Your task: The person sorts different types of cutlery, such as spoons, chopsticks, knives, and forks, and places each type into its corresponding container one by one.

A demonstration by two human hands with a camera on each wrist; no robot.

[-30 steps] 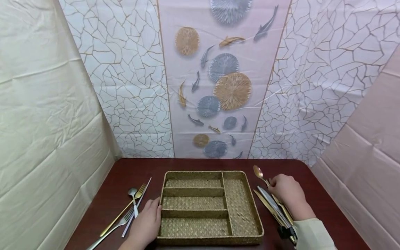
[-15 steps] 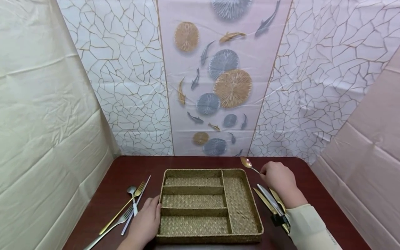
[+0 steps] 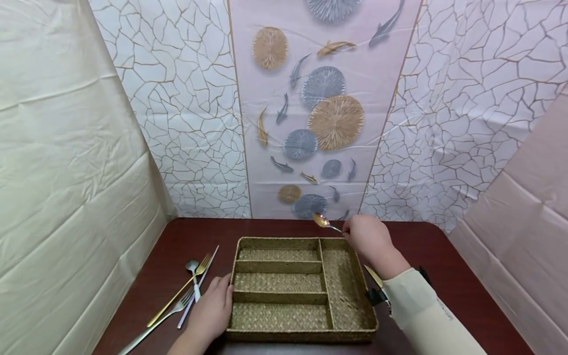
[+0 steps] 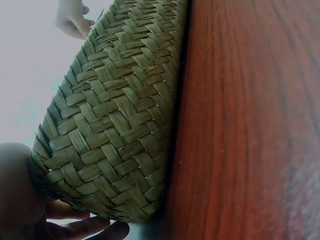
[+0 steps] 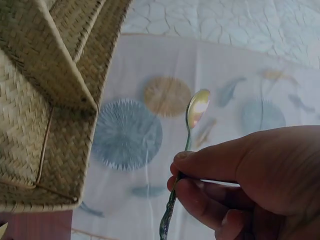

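Observation:
My right hand pinches a gold-toned teaspoon between thumb and fingers, by its handle. Its shiny bowl is raised above the back right corner of the divided woven tray. The right wrist view shows the spoon with its ornate handle end extending below the fingers. My left hand rests against the tray's left outer side. In the left wrist view, the left hand touches the woven wall at a corner, fingers along the outside.
Left of the tray lie a gold fork, a silver fork, a white-handled spoon and a thin pale stick. A gold knife lies at the right, partly hidden by my sleeve. Curtains surround the table.
My right hand has lifted the teaspoon from the cutlery at the right and carried it leftward to the tray's back right corner. My left hand stays at the tray.

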